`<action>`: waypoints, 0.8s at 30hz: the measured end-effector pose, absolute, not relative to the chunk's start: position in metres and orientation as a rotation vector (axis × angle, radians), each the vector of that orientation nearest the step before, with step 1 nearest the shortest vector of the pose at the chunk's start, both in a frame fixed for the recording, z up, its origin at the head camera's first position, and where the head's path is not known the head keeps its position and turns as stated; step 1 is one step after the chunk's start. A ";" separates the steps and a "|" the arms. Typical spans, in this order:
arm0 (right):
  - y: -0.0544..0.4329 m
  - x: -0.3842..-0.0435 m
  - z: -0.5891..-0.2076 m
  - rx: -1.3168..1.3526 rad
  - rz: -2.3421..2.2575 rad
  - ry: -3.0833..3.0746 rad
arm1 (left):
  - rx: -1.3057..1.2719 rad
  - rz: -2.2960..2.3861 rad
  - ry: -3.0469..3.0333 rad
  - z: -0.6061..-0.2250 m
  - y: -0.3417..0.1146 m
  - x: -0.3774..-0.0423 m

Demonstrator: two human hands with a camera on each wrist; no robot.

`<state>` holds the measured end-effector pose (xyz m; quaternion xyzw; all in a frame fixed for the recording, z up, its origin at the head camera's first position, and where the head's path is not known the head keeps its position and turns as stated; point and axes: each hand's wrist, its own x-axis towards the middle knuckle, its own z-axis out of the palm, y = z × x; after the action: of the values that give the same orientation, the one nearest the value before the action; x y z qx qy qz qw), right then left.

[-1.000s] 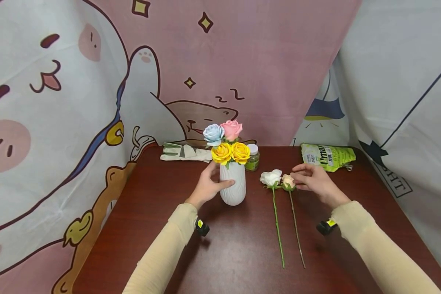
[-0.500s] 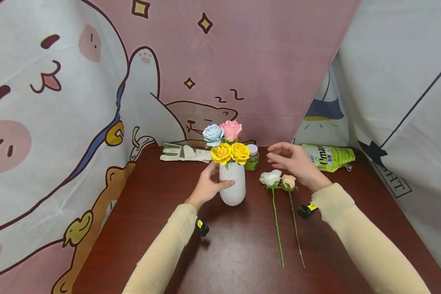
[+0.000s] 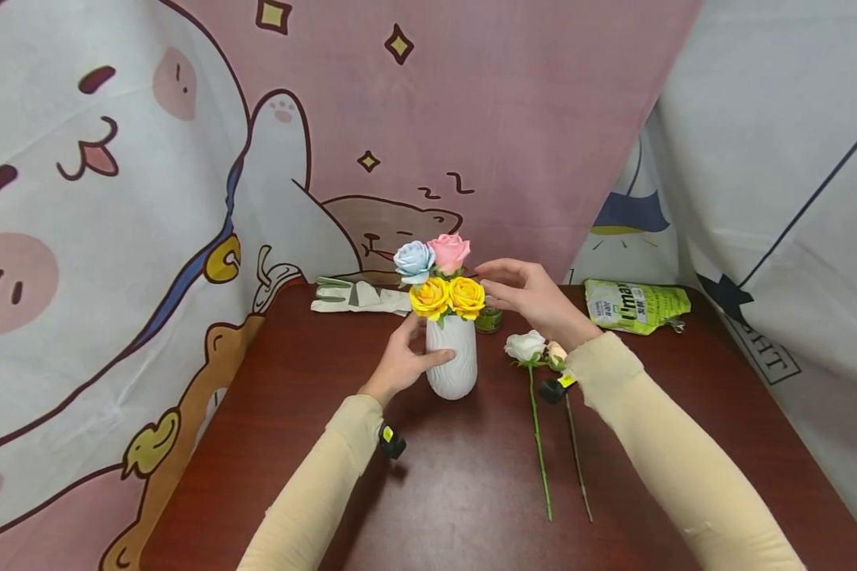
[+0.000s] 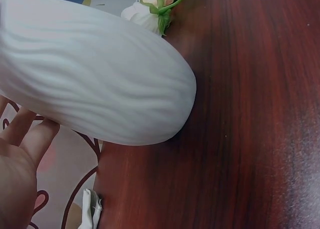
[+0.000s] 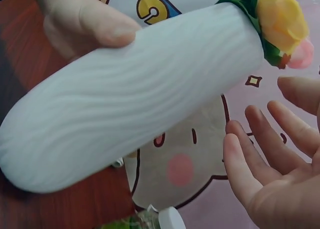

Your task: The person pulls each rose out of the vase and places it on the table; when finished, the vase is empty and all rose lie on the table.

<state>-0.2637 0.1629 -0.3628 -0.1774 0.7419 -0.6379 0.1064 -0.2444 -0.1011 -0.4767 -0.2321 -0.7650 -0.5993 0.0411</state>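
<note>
White vase (image 3: pixel 452 365), upright on the table (image 3: pixel 450 492), as I view it from my remote station. Of the hands, the left hand (image 3: pixel 402 363) holds the vase from its left side, thumb on the front wall and fingers passing behind. The right hand (image 3: pixel 530 295) holds nothing; its fingers are spread and slightly bent, near the flowers, and in the right wrist view I see a gap between them and the vase. Two yellow roses (image 3: pixel 466 297), a blue rose (image 3: pixel 413 260) and a pink rose (image 3: pixel 449 253) fill the mouth. To the right lie a white rose (image 3: pixel 524 346) and a peach rose (image 3: pixel 555 351), the latter partly covered. Farther back I note a green jar (image 3: pixel 489 321), partly hidden, a glove (image 3: pixel 353 296) at left and a lime-green bag (image 3: pixel 639 305) at right.
</note>
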 end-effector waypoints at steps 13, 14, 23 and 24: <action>0.143 -0.278 -0.359 -0.541 -1.900 1.853 | -0.704 -1.863 -2.336 -0.479 -0.100 -0.244; 0.143 -0.278 -0.357 -0.549 -1.893 1.845 | -0.703 -1.857 -2.336 -0.479 -0.101 -0.244; 0.140 -0.280 -0.353 -0.661 -1.827 1.795 | -0.709 -1.838 -2.324 -0.480 -0.100 -0.245; 0.139 -0.280 -0.353 -0.668 -1.824 1.792 | -0.713 -1.843 -2.319 -0.480 -0.100 -0.245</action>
<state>-0.2805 0.1391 -0.3527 -0.2450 0.6570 -0.6688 0.2470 -0.2447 -0.0999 -0.4802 -0.2337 -0.7604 -0.6041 0.0475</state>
